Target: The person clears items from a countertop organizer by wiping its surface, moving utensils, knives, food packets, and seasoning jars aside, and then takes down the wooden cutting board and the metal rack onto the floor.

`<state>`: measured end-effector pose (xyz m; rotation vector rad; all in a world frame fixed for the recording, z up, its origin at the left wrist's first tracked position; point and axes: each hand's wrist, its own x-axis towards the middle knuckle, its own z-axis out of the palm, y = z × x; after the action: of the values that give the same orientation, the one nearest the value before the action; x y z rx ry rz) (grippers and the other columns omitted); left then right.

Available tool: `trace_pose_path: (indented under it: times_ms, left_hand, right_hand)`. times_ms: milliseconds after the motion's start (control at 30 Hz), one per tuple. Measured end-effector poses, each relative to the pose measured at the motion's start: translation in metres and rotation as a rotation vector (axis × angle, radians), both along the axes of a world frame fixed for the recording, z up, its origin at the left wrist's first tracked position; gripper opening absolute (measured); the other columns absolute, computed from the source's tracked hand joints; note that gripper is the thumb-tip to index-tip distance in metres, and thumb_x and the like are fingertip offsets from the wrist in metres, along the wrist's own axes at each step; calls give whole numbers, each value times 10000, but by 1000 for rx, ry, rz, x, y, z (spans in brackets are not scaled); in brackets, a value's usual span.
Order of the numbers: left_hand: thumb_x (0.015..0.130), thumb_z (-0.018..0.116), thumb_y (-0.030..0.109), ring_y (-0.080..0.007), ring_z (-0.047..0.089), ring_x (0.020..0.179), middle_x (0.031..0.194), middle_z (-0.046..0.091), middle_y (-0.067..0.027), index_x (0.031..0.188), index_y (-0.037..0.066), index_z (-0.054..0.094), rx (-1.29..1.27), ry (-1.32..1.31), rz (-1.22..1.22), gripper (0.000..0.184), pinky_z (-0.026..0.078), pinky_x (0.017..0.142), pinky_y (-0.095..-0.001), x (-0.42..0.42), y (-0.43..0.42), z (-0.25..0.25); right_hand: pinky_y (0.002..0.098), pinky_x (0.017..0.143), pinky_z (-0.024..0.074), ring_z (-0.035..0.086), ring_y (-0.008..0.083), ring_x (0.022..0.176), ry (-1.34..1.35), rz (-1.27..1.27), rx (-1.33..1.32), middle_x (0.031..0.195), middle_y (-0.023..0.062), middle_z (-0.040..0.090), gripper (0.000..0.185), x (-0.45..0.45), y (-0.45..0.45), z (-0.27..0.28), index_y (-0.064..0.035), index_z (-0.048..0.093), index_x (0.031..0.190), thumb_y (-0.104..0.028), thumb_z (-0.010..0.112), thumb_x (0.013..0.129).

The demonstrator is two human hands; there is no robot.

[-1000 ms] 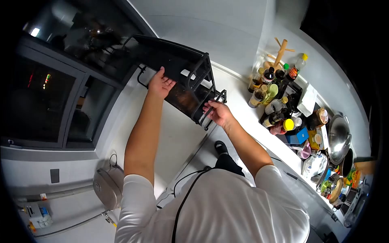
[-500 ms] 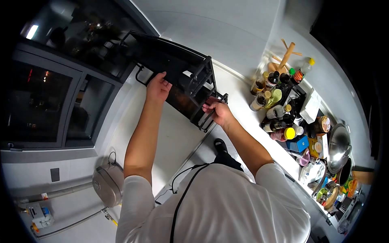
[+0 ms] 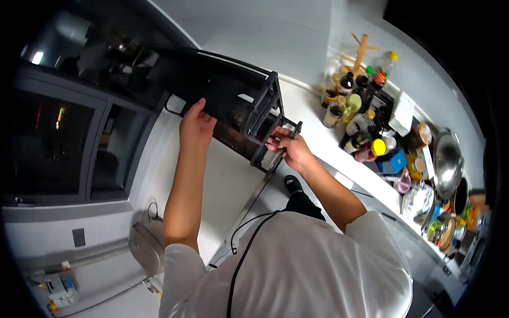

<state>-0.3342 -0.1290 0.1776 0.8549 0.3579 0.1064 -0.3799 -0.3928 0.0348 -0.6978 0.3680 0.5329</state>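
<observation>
A black metal rack (image 3: 222,87) with tiers and open end frames stands at the counter corner beside the window. My left hand (image 3: 198,126) is closed on the front edge of its upper shelf, thumb on top and fingers partly hidden beneath. At the rack's right end, my right hand (image 3: 291,149) has its fingers curled around a bar of the end frame. The lower tier shows only partly below the upper shelf.
White counter (image 3: 225,175) runs under the rack and along the right wall. Several sauce bottles (image 3: 347,106), a white box (image 3: 401,114) and a metal wok (image 3: 447,164) crowd the right side. A dark-framed window (image 3: 101,143) is at left; a black cord (image 3: 246,249) hangs by my shirt.
The view has shifted slightly. My left hand has moved a little left and down with the shelf edge, and more of the upper shelf's surface shows. My right hand stays on the end frame.
</observation>
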Motion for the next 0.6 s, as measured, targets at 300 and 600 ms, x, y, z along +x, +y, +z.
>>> trace_pose_path:
  times_ms: [300,600]
  left_hand:
    - [1015,665,168,-286,567,1343,1366,633,-143,1316,-11,598,-82,-26,-324,357,417,1192,-454,-128,-54,6]
    - [1047,619,120,-265,587,1313,1376,640,-122,1324,26,602,-198,-14,-798,293,453,1168,-439,-291,-143,4]
  right_hand:
    - [429,969,621,680,331,1153,-94,-30,-55,1305,177,638,598,-151,-78,9,74,557,1369,163,474,784]
    - [404,930,642,719,311,1067,-41,-214,-54,1287,198,659,652,-366,-179,12,110,541,1383,174,443,742]
